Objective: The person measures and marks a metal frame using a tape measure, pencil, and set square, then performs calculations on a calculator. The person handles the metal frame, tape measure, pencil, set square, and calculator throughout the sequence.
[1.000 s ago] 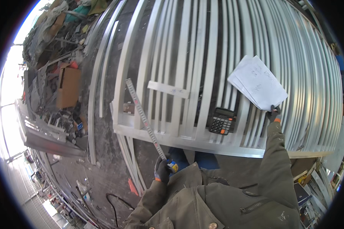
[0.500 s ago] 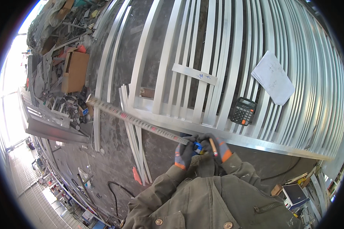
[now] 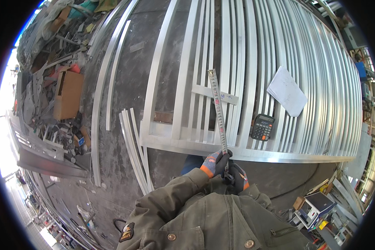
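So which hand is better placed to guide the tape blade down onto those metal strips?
Probably the left hand: it pinches the tape blade just above the case, nearest the metal strips. The right hand grips the case lower down.

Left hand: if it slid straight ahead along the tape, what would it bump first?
Probably the near aluminium frame rail, just beyond the left hand, which grips the tape measure; depth is unclear.

Yellow steel tape measure blade point(image 3: 219, 112) now runs straight away from the body across the aluminium frame rails point(image 3: 204, 137); half a second ago it lay slanted out to the left. Gloved left hand point(image 3: 214, 162) and gloved right hand point(image 3: 237, 178) now sit closer together at its near end.
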Demonstrator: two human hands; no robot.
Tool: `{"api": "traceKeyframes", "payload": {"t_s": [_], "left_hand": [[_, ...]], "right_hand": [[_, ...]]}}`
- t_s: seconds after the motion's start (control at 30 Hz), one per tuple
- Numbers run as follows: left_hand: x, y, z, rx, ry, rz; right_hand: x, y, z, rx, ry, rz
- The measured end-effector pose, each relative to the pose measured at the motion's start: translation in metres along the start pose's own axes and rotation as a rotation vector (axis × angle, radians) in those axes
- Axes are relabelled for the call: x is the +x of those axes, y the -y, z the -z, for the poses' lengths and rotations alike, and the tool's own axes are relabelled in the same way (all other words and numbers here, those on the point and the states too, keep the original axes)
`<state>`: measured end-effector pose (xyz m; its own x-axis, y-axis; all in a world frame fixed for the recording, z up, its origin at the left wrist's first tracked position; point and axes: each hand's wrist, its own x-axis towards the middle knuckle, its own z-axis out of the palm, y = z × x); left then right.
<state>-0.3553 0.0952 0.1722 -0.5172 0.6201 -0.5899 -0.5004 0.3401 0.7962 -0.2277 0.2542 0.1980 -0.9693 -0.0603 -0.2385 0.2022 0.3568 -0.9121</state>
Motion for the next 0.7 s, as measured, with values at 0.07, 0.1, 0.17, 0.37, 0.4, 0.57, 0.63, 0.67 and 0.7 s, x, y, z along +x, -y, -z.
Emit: {"api": "traceKeyframes", "payload": {"t_s": [0.07,0.1,0.17,0.37,0.4,0.57,0.63,0.67,0.7], "left_hand": [[0.001,-0.002,-0.002,0.134,-0.063,-0.069],[0.001,-0.002,-0.004,0.153,-0.05,-0.052],[-0.001,0.002,-0.006,0.244,-0.066,-0.023],[-0.012,0.026,0.006,0.031,-0.079,0.04],[-0.015,0.03,0.011,-0.011,-0.079,0.06],[-0.048,0.043,0.056,-0.494,-0.313,0.249],[-0.065,0.053,0.072,-0.573,-0.427,0.194],[-0.071,0.059,0.078,-0.549,-0.477,0.218],[-0.076,0.066,0.084,-0.543,-0.517,0.253]], "right_hand": [[-0.004,0.0,-0.007,-0.005,-0.072,-0.024],[-0.007,0.001,-0.011,-0.019,-0.094,-0.043],[-0.012,0.001,-0.017,0.077,-0.141,-0.186],[-0.028,-0.007,-0.021,-0.1,-0.207,-0.358],[-0.03,-0.01,-0.022,0.052,-0.229,-0.481],[-0.035,-0.027,-0.022,-0.11,-0.248,-0.39],[-0.039,-0.032,-0.018,-0.159,-0.231,-0.384],[-0.04,-0.034,-0.015,-0.215,-0.219,-0.358],[-0.041,-0.035,-0.012,-0.27,-0.206,-0.33]]}}
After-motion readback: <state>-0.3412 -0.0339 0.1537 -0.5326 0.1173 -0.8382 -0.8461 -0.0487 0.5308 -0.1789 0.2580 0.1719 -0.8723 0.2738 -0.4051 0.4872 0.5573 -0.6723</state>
